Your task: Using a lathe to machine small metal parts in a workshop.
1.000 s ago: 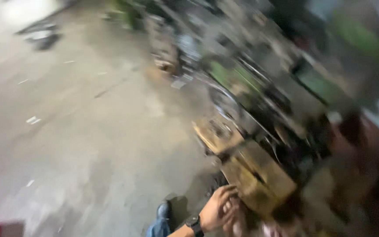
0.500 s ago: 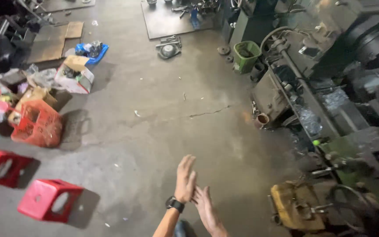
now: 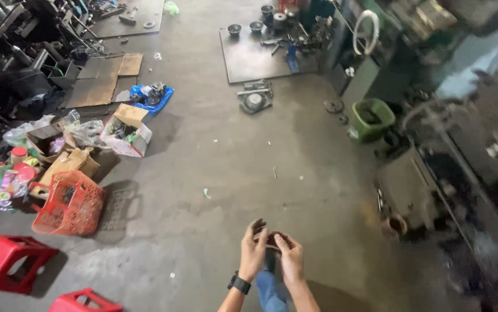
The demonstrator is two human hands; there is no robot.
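Fingers [image 3: 258, 228] of both my hands meet low in the view, at about six o'clock, pinched around a small dark object [image 3: 271, 238] that sits between them. What it is I cannot tell; it is too small and too dark. My left hand [image 3: 253, 251] holds its left side, fingers curled over the top, and my right hand [image 3: 290, 258] closes on it from the right, thumb and fingertips touching it.

Both forearms rise from the bottom edge and lean toward each other, so the hands come together in front of me above the floor. A black wristwatch [image 3: 239, 283] sits on my left wrist. Below the hands a bit of my blue trouser leg [image 3: 269, 289] shows.

Under everything lies a grey concrete floor [image 3: 214, 150], stained and littered with small scraps. At nine o'clock a red plastic basket [image 3: 70, 203] stands beside open cardboard boxes [image 3: 126, 130] and plastic bags. At seven to eight o'clock stand two red plastic stools [image 3: 7, 263]. Toward twelve o'clock a dark steel plate [image 3: 263, 52] lies on the floor with metal parts on it. At two o'clock a green bucket [image 3: 371, 119] stands near heavy workshop machines [image 3: 433, 167] that run down the right side to four o'clock.
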